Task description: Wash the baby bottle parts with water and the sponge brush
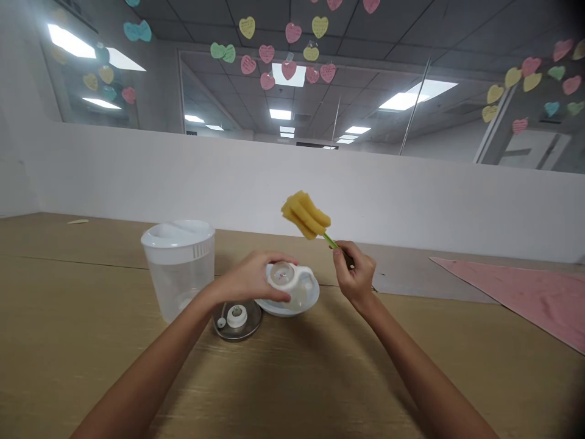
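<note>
My left hand [260, 277] is closed around a small clear bottle [282, 275] with white loop handles, tilted so that one round end faces me. Behind and below the bottle stands a white bowl [311, 300], partly hidden by it. In my right hand [355, 273] is the thin green stick of a yellow sponge brush [305, 214], its sponge head raised up and to the left, apart from the bottle. A round metal dish [250, 329] beneath my left hand bears a white ring cap [236, 316] and a small white piece [222, 322].
A clear plastic bucket [178, 274] with a white lid stands left of my left hand. On the right, a pink cloth [525, 292] lies on the wooden table [292, 390]. A white wall [205, 177] with glass above closes off the back.
</note>
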### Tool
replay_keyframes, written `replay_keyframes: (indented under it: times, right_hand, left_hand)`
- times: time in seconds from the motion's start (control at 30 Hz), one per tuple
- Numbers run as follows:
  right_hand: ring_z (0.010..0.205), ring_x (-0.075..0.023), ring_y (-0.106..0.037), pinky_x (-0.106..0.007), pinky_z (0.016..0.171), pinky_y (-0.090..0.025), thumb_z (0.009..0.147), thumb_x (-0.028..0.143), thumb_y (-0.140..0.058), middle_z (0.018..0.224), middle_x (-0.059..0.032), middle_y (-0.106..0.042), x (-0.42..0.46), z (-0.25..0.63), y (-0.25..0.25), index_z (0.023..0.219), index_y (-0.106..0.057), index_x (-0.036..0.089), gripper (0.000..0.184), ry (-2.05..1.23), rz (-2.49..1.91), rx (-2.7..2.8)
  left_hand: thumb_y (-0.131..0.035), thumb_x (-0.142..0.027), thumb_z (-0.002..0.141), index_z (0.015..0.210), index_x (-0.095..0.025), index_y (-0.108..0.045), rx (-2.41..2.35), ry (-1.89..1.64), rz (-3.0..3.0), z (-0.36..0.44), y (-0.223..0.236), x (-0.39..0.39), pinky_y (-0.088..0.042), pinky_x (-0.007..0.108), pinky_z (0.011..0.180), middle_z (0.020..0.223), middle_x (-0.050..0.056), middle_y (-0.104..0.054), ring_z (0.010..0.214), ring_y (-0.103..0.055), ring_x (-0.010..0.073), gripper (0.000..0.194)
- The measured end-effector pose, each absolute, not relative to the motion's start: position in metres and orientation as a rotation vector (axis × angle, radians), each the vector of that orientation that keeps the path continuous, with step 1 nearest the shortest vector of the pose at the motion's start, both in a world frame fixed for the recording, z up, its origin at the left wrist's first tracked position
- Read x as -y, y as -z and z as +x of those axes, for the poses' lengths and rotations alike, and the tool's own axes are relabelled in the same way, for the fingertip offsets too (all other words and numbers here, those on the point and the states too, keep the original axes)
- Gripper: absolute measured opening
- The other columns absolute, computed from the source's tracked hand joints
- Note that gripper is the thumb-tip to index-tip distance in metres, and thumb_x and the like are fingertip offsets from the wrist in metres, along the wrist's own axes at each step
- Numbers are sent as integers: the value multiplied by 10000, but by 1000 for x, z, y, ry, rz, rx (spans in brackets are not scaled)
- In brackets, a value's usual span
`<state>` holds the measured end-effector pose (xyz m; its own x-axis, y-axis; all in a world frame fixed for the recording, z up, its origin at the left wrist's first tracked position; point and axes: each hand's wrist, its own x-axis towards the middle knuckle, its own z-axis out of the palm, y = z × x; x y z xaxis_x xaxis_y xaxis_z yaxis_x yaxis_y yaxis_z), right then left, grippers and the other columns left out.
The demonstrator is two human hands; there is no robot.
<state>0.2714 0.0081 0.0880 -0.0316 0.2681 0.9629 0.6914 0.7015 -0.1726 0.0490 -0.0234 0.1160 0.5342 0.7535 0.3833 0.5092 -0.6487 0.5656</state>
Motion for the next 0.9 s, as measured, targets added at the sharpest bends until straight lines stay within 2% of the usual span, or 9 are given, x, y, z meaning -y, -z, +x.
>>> replay_keyframes:
  times: [0.13, 0.27, 0.33, 0.43, 0.53, 0.7, 0.9]
  right_hand:
    - [408, -62, -382, -187, 456, -318, 751, 155, -470, 477, 37, -482, -4, 270, -90, 716, -602, 153, 137, 558, -638, 1819]
    - [433, -65, -435, -185, 471, -313, 770, 163, -448, 507, 16, -552, -17, 272, -83, 742, -641, 151, 195, 550, -751, 1961]
    - [438, -65, -442, -187, 475, -301, 777, 171, -439, 519, 11, -570, -23, 275, -80, 756, -655, 153, 218, 545, -821, 1987]
    - [438, -68, -439, -193, 472, -266, 772, 180, -429, 493, 15, -555, -27, 280, -81, 747, -668, 161, 241, 602, -898, 2044]
    - [439, -76, -429, -206, 464, -221, 761, 191, -417, 476, 10, -544, -26, 283, -84, 705, -671, 167, 261, 678, -978, 2094]
    - [447, -85, -409, -227, 468, -169, 748, 195, -418, 500, -6, -561, -21, 275, -83, 651, -641, 166, 244, 710, -1106, 2183]
    - [497, -95, -435, -237, 497, -181, 777, 179, -397, 575, -14, -589, -20, 263, -74, 662, -586, 164, 222, 620, -1165, 2262]
  left_hand:
    - [-676, -311, 601, 1042, -165, -577, -1151, -1180, 2270, 36, -110, 2, -463, 312, 773, 983, 42, -641, 897, -591, 218, 475]
    - [-694, -254, 575, 1186, -176, -438, -1270, -1469, 2249, 28, -102, -16, -457, 325, 797, 1052, 53, -603, 942, -571, 209, 667]
    - [-682, -239, 585, 1153, -170, -455, -1398, -1509, 2318, 26, -99, -21, -446, 349, 822, 1053, 62, -599, 953, -561, 218, 615]
    - [-642, -210, 625, 1058, -147, -520, -1538, -1478, 2517, 24, -96, -24, -418, 390, 856, 1017, 81, -613, 964, -545, 241, 454]
    - [-599, -161, 658, 1062, -134, -529, -1534, -1360, 2791, 27, -92, -25, -400, 398, 865, 1014, 97, -618, 979, -527, 251, 411]
    - [-505, -29, 644, 1094, -151, -506, -1558, -1120, 3053, 41, -81, -23, -392, 380, 845, 1061, 89, -609, 1004, -490, 253, 466]
    - [-495, -35, 648, 1125, -154, -479, -1549, -1067, 3078, 48, -76, -23, -377, 377, 838, 1062, 80, -604, 990, -470, 247, 491]
